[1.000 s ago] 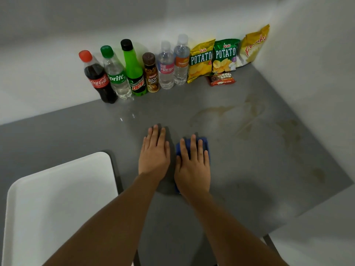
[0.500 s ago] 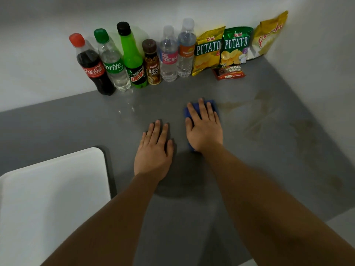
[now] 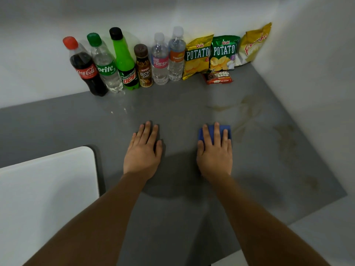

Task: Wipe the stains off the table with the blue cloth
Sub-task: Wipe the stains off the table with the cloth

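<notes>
Grey table (image 3: 172, 104): open surface ahead of both hands and to the right, up to the wall (image 3: 317, 83). Back edge blocked by a row of bottles (image 3: 123, 62), snack bags (image 3: 223, 52) and a small packet (image 3: 218, 77). Left front: white tray (image 3: 48, 189).

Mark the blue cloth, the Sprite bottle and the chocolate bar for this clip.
blue cloth (image 3: 225, 129): head view, far right corner showing past the fingers.
Sprite bottle (image 3: 105, 69): head view, green label.
chocolate bar (image 3: 219, 77): head view, middle of the wrapper.
</notes>
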A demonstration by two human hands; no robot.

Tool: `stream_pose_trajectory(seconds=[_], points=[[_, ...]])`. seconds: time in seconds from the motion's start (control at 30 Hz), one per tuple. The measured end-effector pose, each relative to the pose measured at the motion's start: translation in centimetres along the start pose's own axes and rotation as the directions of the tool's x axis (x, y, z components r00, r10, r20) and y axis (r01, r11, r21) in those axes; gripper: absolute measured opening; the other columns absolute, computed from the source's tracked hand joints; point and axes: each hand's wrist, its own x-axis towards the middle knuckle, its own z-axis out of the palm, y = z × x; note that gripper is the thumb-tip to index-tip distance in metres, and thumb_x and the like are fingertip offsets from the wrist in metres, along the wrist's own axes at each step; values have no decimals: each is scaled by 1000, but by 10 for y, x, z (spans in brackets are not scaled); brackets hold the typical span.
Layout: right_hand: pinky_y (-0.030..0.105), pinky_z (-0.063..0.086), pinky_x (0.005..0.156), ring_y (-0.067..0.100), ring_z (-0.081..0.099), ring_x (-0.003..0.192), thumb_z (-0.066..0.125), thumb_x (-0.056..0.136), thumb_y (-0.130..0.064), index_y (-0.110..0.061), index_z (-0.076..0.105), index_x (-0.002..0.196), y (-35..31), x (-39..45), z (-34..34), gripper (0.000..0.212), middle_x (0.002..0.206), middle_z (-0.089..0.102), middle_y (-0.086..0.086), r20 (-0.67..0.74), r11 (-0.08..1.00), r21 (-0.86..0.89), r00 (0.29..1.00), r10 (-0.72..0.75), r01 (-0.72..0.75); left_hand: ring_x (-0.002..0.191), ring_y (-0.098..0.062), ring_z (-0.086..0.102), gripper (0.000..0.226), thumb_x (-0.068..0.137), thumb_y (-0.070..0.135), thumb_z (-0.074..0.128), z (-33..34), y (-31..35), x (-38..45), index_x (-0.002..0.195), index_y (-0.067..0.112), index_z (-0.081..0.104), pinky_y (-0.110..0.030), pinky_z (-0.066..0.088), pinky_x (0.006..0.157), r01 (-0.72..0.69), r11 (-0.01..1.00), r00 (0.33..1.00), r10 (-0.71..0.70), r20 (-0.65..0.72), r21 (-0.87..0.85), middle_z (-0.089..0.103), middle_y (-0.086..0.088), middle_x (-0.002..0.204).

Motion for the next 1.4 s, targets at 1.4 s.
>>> stream_pose_trajectory(seconds=[1.4], points=[[46,3,127,31,-2,159,21,107,-51,-37,14,164,22,23,-8,59,174,3,-2,28,998,60,1000,7,-8,155,-20,15,56,105,43,34,10,71,26,155,19,36,-41,9,127,-45,997,999,45,0,-65,27,-4,165]])
